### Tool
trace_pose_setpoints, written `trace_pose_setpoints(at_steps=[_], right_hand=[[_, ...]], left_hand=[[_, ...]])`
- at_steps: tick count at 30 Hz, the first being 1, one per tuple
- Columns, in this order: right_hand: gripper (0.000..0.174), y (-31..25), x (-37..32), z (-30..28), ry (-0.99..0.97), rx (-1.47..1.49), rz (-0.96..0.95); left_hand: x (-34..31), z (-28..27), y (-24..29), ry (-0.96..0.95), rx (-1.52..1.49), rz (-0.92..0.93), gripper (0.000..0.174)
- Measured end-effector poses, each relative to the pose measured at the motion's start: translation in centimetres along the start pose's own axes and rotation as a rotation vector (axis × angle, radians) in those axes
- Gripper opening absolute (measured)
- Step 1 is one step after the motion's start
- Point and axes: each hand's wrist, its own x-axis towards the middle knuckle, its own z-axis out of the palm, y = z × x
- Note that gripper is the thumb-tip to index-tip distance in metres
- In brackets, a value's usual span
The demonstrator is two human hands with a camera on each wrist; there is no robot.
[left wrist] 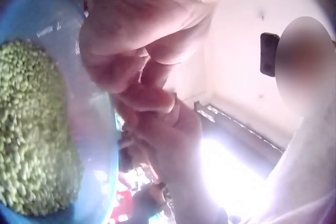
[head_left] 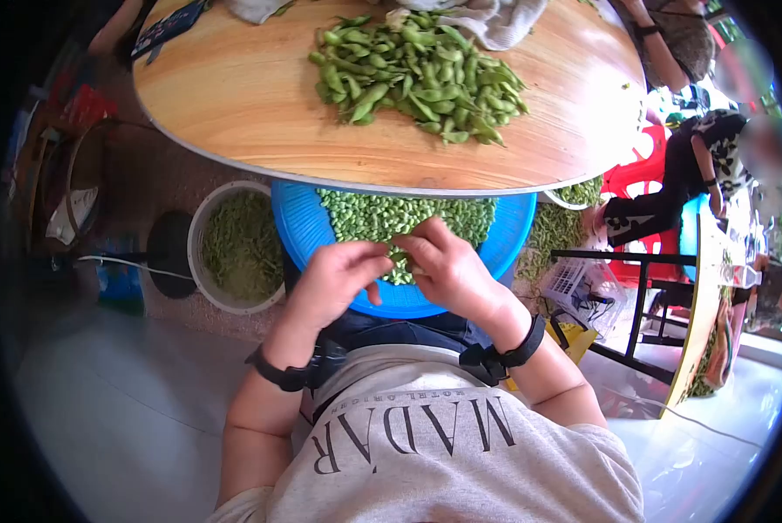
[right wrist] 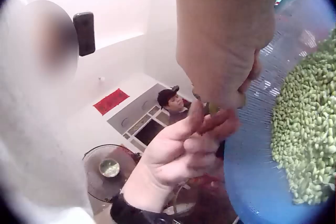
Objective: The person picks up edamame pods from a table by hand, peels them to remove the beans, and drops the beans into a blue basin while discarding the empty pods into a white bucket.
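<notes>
We saw the left hand [head_left: 340, 281] and right hand [head_left: 452, 268] meet at the fingertips, both pinching 1 green pod [right wrist: 212, 108] that lay between them, above the shelled beans [head_left: 365, 220] in the blue basket [head_left: 300, 230]; neither hand was nearer, and, with fingers covering most of it, we could not tell its long axis

The shirt [head_left: 495, 471] is light grey with short sleeves [head_left: 613, 462]. Big dark letters [head_left: 395, 429] on it say MADÁR, with tiny ones [head_left: 404, 399] beside. A black strap [head_left: 277, 373] and box [head_left: 325, 363] sit on each wrist [head_left: 291, 347]. The pants [head_left: 399, 336] are dark blue.
</notes>
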Motion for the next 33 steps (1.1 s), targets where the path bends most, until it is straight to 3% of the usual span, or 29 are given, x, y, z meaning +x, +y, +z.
trace_pose_setpoints(at_steps=[1,6,9,11,13,16,19,25,28,33], right_hand=[[0.030,-0.4,-0.1,-0.6,-0.004,-0.002,-0.036],[0.037,0.7,-2.2,-3.7,0.122,0.239,0.213],[0.031,1.7,-3.5,-5.1,0.039,0.777,0.599],[0.037,1.7,-3.9,-4.4,-0.004,1.057,0.622],[0.035,1.5,-4.1,-3.7,0.021,1.158,0.648],[0.029,1.4,-3.9,-3.6,0.023,1.117,0.693],[0.027,1.4,-3.5,-3.2,0.025,1.070,0.687],[0.030,1.0,-2.7,-2.3,0.047,0.863,0.577],[0.040,1.4,-2.9,-3.2,-0.045,1.212,0.689],[0.045,1.3,-2.7,-3.4,-0.186,1.221,0.648]], left_hand=[[0.6,1.0,-0.2,-0.087,-0.014,0.006,0.014],[0.5,3.2,1.5,-0.029,-0.110,-0.026,0.010],[0.2,4.1,1.7,0.013,-0.097,0.023,0.011],[0.2,4.7,1.5,0.069,-0.070,0.059,0.013],[0.4,5.1,1.3,0.112,-0.025,0.105,0.013],[0.4,5.5,1.4,0.125,-0.004,0.092,0.016],[0.7,5.9,0.1,0.177,0.384,0.309,0.019],[0.7,6.6,1.1,0.243,0.519,0.431,0.016],[0.5,6.3,1.5,0.254,0.514,0.437,0.013],[0.0,6.2,2.1,0.233,0.578,0.483,0.013]])
